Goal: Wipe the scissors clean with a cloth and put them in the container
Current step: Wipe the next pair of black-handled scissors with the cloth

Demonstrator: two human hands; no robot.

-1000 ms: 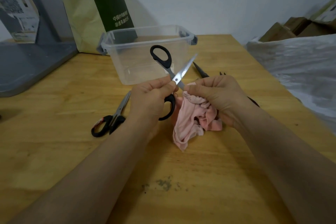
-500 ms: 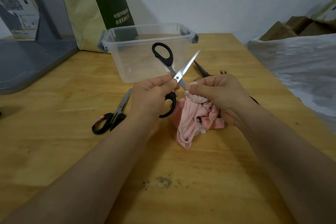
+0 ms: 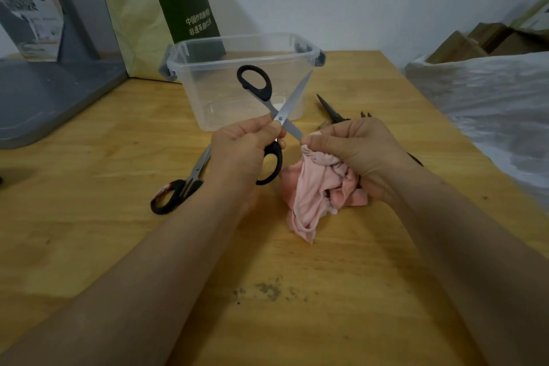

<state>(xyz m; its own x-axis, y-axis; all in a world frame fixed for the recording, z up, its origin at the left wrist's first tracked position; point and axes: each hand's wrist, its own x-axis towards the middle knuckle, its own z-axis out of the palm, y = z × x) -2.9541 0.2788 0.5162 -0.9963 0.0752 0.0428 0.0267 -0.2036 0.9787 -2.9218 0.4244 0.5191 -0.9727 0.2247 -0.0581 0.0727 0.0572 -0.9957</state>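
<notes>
With the left hand (image 3: 240,151), pinching the scissors (image 3: 279,119) at the pivot, thumb and fingers clamped on the metal, blades spread in a cross just in front of the container (image 3: 208,98). With the right hand (image 3: 356,151), also just in front of the container and a little to its right, clutching the bunched pink cloth (image 3: 312,193) and closing a fold round the near blade tip. Judged mid-wipe: one blade in the cloth, the other bare and raised against the container's front wall, nothing yet dropped in. Left to do, probably: finish both blades, close them, lower them into the container, seemingly empty through its clear walls. On the surface (image 3: 104,246) to the front-left of the container, a second black-handled pair (image 3: 181,187), lying apart and not in either hand. To the right of the container, a dark pointed pair (image 3: 329,108), mostly hidden behind the right hand. Cannot judge the cleanliness of the steel, nor see the fingertips buried in the cloth. Behind the container, a green-and-yellow bag (image 3: 166,9), print too small to read.
</notes>
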